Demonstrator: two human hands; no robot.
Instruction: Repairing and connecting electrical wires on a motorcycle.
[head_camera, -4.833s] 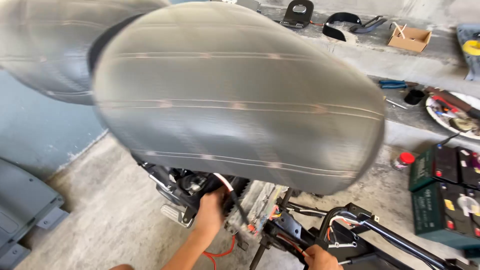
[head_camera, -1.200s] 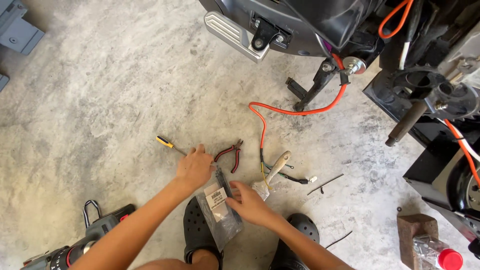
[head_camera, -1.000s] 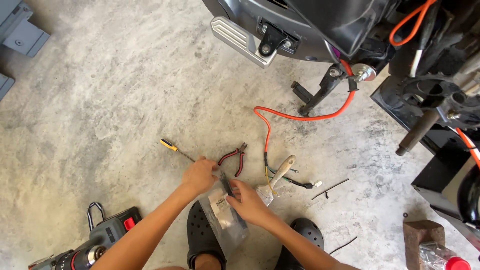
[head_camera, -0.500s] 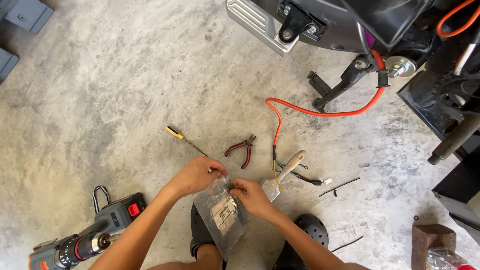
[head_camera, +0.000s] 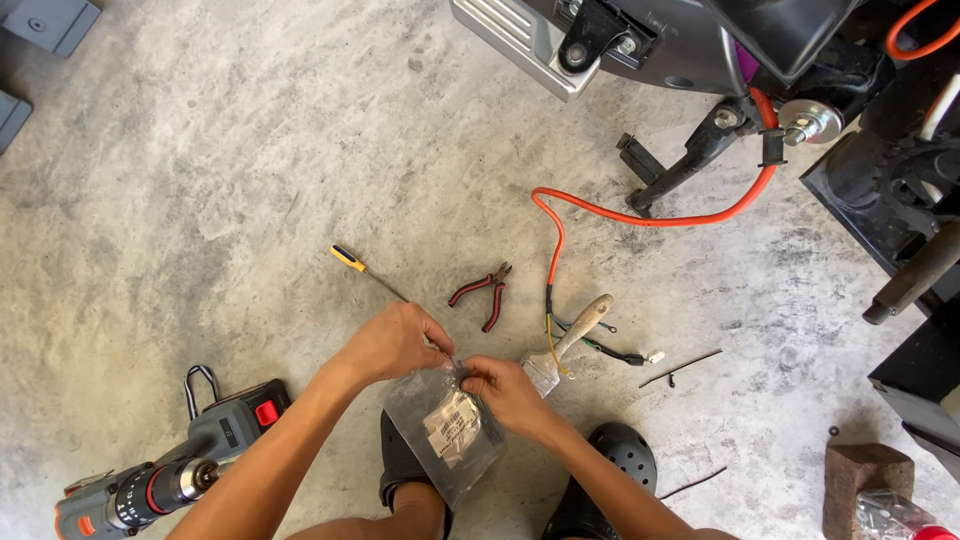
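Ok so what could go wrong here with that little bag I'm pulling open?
Both hands, left and right, pinch the top of the clear plastic bag. If it tears suddenly, whatever it holds may scatter over the rough concrete floor. The pliers and paintbrush lie close by; a jerk might knock them.

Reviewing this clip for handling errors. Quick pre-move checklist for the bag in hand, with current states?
1. Both hands on the bag top: left hand and right hand pinch the clear plastic bag at its upper edge: ok.
2. Bag opened: cannot tell.
3. Contents identified: a label shows, parts unclear: cannot tell.
4. Pliers close by on the floor: ok.
5. Screwdriver near left hand: ok.
6. Orange cable apart from hands: ok.
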